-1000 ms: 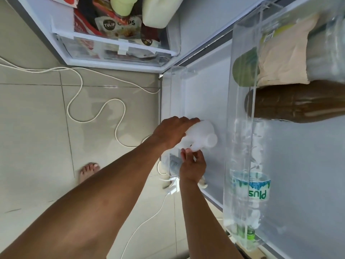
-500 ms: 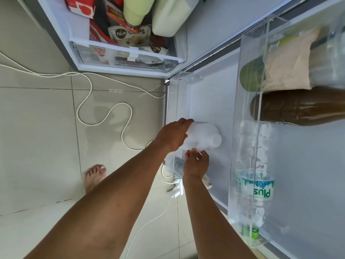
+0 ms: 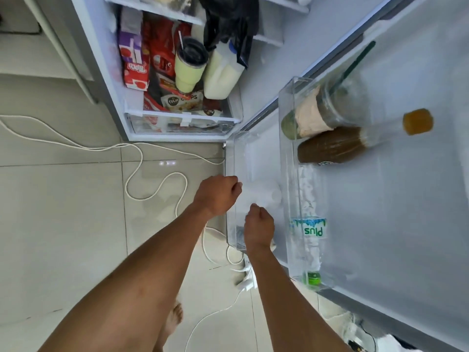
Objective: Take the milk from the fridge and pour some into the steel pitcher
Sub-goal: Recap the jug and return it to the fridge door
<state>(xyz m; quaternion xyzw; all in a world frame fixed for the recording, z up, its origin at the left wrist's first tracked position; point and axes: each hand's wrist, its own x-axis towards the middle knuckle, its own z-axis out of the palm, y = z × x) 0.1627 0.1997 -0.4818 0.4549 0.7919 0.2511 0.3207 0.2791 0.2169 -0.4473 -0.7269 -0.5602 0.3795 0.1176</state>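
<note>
A small white plastic bottle [image 3: 266, 196] lies on its side in the clear lower bin [image 3: 229, 199] of the open fridge door, blurred behind the plastic. My left hand [image 3: 218, 196] is curled into a fist at the bin's left rim, just apart from the bottle. Over the bottle's near end my right hand [image 3: 258, 226] is closed, with its fingertips on the white plastic. A large milk jug [image 3: 220, 74] stands on the fridge's bottom shelf, far from both hands. No steel pitcher is in view.
The upper door bin [image 3: 291, 174] holds a brown bottle [image 3: 332, 148], a cup with a green straw [image 3: 327, 107] and a water bottle [image 3: 308, 229]. A pale green tumbler [image 3: 189, 69], cartons and snack bags crowd the shelf. White cables [image 3: 157, 189] loop over the tiled floor.
The view has tilted up and shows more of the fridge shelf. The bottle has sunk lower into the door bin. My left hand has slipped off it and curled shut.
</note>
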